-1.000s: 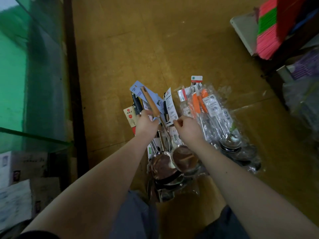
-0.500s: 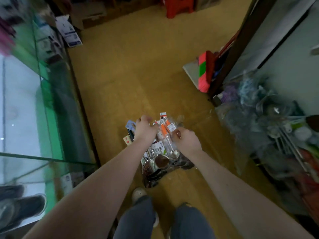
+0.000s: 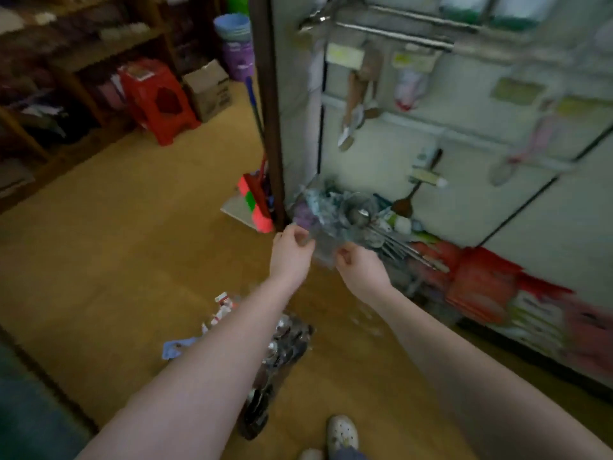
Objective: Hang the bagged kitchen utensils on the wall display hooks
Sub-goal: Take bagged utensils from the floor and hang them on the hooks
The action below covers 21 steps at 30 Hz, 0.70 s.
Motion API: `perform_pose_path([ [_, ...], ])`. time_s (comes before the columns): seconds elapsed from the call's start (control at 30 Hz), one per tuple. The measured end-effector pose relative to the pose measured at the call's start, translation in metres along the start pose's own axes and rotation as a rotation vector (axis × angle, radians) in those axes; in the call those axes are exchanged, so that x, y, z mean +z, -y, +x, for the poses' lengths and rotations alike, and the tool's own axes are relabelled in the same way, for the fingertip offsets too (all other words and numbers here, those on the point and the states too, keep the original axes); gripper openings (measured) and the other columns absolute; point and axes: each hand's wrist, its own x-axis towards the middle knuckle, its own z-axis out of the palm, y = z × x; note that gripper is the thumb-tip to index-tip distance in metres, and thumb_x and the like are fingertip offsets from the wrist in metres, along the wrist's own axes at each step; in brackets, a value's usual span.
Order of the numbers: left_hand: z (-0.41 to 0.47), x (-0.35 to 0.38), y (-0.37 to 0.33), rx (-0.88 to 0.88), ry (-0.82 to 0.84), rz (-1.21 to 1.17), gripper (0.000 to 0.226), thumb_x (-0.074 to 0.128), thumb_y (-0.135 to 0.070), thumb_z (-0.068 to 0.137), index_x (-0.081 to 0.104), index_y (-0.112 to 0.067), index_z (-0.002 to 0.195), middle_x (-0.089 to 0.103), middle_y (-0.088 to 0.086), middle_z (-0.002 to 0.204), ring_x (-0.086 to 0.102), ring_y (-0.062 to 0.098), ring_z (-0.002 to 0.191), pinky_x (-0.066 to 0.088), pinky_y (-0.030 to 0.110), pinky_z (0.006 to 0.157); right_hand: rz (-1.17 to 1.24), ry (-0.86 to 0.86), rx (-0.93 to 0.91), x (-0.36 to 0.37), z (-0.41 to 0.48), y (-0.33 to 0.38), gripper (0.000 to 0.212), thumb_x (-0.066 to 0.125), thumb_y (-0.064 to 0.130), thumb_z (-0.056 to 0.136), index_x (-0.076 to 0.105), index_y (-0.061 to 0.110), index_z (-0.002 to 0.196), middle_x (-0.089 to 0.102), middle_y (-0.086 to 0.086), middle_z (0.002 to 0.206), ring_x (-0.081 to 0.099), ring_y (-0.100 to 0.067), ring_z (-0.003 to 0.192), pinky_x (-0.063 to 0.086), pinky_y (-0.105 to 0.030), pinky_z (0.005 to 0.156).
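Left hand point(image 3: 292, 255) and right hand point(image 3: 363, 268) at frame centre, fingers curled, both pinching one clear bag point(image 3: 323, 252); contents blurred. Bagged utensil pile point(image 3: 285, 340) on floor, 6 o'clock. Wall display point(image 3: 381, 154), 2 o'clock.

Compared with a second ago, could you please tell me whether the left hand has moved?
Yes: the left hand has lifted off the floor pile toward the wall display, pinching a clear bag.
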Motion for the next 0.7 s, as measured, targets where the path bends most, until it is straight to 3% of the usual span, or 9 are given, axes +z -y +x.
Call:
perform_pose_path([
  [0.13, -0.010, 0.048, -0.047, 0.144, 0.160, 0.006, 0.015, 0.061, -0.017, 0.090, 0.051, -0.013, 0.101, 0.058, 0.008, 0.108, 0.055, 0.023, 0.100, 0.039, 0.027, 0.081, 0.024, -0.126, 0.141, -0.050, -0.034, -0.038, 0.027, 0.044, 0.029, 0.098, 0.059, 0.018, 0.117, 0.066, -0.002, 0.102, 0.061, -0.021, 0.082, 0.042, -0.028, 0.058],
  [0.3, -0.043, 0.106, -0.099, 0.258, 0.314, 0.007, 0.015, 0.060, -0.017, 0.091, 0.049, -0.015, 0.101, 0.055, 0.004, 0.103, 0.053, 0.019, 0.095, 0.036, 0.023, 0.076, 0.071, -0.300, 0.265, -0.102, -0.077, -0.091, 0.027, 0.046, 0.032, 0.097, 0.060, 0.018, 0.116, 0.068, -0.004, 0.103, 0.064, -0.024, 0.087, 0.054, -0.037, 0.070],
  [0.4, -0.072, 0.145, -0.128, 0.334, 0.382, 0.024, 0.018, 0.061, -0.015, 0.090, 0.051, -0.011, 0.104, 0.056, 0.007, 0.103, 0.055, 0.021, 0.098, 0.041, 0.026, 0.080, 0.102, -0.390, 0.358, -0.133, -0.105, -0.124, 0.028, 0.048, 0.034, 0.096, 0.060, 0.018, 0.118, 0.068, -0.003, 0.106, 0.064, -0.023, 0.090, 0.054, -0.036, 0.072],
  [0.6, -0.134, 0.223, -0.198, 0.456, 0.472, 0.038, 0.019, 0.059, -0.018, 0.092, 0.051, -0.012, 0.108, 0.055, 0.003, 0.103, 0.055, 0.020, 0.096, 0.040, 0.027, 0.075, 0.156, -0.553, 0.404, -0.207, -0.152, -0.192, 0.030, 0.049, 0.034, 0.096, 0.063, 0.016, 0.114, 0.068, -0.004, 0.108, 0.063, -0.023, 0.099, 0.052, -0.034, 0.081],
  [0.7, -0.164, 0.269, -0.231, 0.505, 0.496, 0.034, 0.018, 0.060, -0.016, 0.091, 0.053, -0.010, 0.107, 0.057, 0.009, 0.107, 0.056, 0.023, 0.099, 0.046, 0.034, 0.084, 0.186, -0.604, 0.422, -0.245, -0.178, -0.236, 0.028, 0.049, 0.033, 0.095, 0.064, 0.016, 0.111, 0.069, -0.006, 0.106, 0.062, -0.025, 0.099, 0.052, -0.038, 0.083],
])
